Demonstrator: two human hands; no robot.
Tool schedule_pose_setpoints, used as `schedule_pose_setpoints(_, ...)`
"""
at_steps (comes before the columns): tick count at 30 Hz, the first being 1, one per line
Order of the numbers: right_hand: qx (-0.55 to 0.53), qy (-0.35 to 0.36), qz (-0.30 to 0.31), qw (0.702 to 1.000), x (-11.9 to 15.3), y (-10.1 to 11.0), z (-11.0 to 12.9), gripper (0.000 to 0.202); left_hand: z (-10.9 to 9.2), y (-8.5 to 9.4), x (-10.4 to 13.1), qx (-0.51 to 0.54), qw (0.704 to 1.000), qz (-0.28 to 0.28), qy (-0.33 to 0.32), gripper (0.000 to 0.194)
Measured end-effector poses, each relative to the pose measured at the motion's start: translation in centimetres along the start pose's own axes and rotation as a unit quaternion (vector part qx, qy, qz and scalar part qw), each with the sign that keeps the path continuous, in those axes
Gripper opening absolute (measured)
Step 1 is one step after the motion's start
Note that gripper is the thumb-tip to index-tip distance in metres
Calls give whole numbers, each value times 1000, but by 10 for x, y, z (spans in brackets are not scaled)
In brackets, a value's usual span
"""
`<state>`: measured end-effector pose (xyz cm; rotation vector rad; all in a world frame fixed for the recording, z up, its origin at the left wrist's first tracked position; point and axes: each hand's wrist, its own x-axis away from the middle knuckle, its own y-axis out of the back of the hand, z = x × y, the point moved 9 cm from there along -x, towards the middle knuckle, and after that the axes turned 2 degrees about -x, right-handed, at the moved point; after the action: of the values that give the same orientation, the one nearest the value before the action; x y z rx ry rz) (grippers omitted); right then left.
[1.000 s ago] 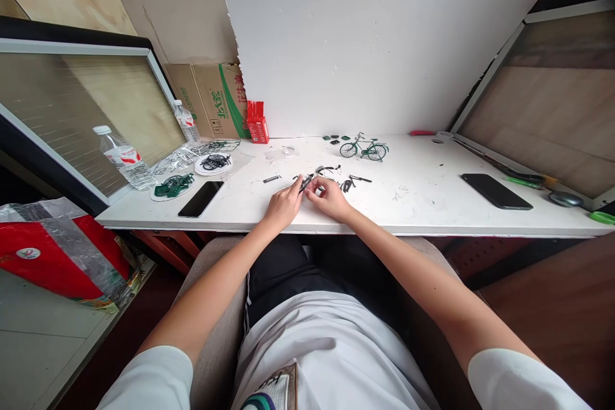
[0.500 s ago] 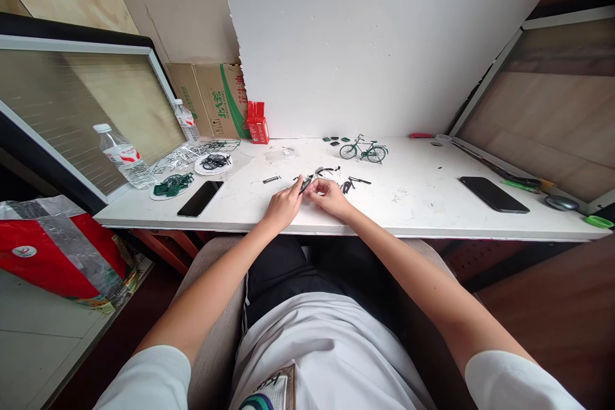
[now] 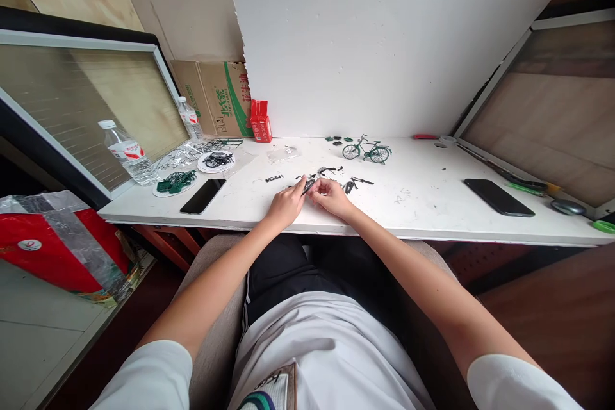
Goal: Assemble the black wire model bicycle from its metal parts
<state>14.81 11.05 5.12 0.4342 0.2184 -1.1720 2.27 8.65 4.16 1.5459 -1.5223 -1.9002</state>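
Observation:
Near the front edge of the white table (image 3: pixel 418 205), my left hand (image 3: pixel 287 204) is closed on a small black part (image 3: pixel 308 186). My right hand (image 3: pixel 330 197) meets it from the right, its thumb and fingertips pinched at the part's right side; whatever lies between them is too small to make out. Just beyond my hands lies a curved black piece (image 3: pixel 330 170) among tiny bits. More black pieces (image 3: pixel 350 186) rest to the right, and a short black strip (image 3: pixel 274 178) to the left. A green model bicycle (image 3: pixel 368 152) stands farther back.
On the left are a phone (image 3: pixel 204 196), a plate of green parts (image 3: pixel 175 183), a plate of black parts (image 3: pixel 216 161) and two water bottles (image 3: pixel 127 152). A red box (image 3: pixel 261 122) stands behind. At the right lie another phone (image 3: pixel 498 196) and a mouse (image 3: pixel 567 206).
The view has shifted slightly, so the table items appear a little farther right. Both hands stay together at the small black part, with only slight finger movement.

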Motion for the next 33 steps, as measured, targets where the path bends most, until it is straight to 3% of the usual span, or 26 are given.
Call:
schedule_pose_setpoints(9,-18,-6,8,1000,0,-2,0,25,-1,1,-1,-4,1000,0,-1,58)
schedule_pose_setpoints(18,63,34,-36,997,0,6,6,30,-2,7,0,-21,1000,-15,15,65)
schedule_pose_setpoints(33,107,54,-5,993,1,1,13,25,-2,5,-1,-1,1000,8,17,59)
